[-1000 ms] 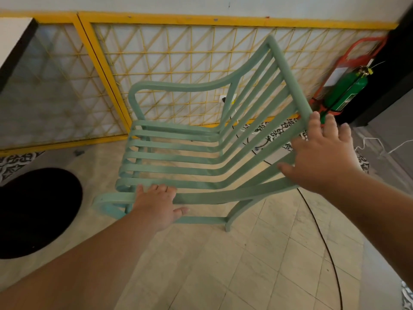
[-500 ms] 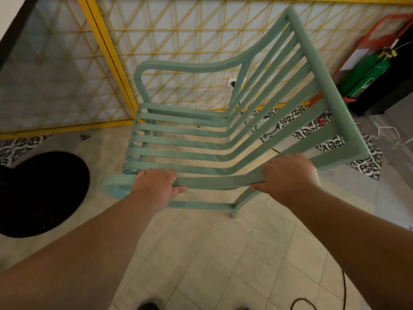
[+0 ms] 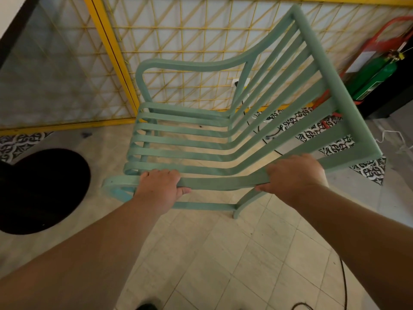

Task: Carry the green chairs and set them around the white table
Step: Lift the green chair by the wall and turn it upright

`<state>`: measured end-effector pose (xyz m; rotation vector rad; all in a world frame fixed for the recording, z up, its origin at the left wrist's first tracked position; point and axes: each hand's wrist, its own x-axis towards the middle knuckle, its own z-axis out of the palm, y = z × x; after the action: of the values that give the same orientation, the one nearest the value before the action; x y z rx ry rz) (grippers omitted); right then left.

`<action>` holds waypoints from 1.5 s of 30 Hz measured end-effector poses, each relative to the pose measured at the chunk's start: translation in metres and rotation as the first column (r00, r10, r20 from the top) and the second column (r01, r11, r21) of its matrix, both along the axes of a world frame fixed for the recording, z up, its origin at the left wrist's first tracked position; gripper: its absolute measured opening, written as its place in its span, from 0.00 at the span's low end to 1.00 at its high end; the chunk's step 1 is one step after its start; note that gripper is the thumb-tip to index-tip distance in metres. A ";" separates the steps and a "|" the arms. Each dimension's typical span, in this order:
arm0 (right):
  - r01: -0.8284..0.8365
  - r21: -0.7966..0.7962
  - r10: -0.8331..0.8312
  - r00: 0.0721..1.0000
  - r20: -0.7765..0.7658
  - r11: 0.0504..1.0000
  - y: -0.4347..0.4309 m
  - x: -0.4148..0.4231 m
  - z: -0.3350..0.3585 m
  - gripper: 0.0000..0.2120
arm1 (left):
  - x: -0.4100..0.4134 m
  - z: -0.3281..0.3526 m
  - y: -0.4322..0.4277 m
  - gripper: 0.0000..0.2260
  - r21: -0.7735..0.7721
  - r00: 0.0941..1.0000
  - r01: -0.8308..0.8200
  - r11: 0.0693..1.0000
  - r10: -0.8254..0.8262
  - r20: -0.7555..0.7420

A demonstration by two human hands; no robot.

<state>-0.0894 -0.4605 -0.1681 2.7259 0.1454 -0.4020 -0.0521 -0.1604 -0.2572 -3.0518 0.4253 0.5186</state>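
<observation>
Armrest [image 3: 223,182] of green chair [image 3: 330,86] sits gripped by left hand [image 3: 161,186] and right hand [image 3: 295,175].

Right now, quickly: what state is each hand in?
Left hand: closed, holding the chair by its near rail.
Right hand: closed, holding the same rail.

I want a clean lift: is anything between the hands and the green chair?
No. Both the left hand and right hand grip the green chair by its near armrest. A black cable trails on the tiles to the right.
</observation>
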 end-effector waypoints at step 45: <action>-0.110 -0.177 0.105 0.994 -0.037 0.978 -0.040 0.056 0.000 0.33 | -0.008 0.004 -0.045 0.19 -0.049 0.982 -0.182 0.982 0.179 -0.054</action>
<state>-0.0335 -0.5009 -0.1678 2.5237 0.2511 -0.4011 -0.0603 -0.2057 -0.2531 -3.1537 0.1662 0.5991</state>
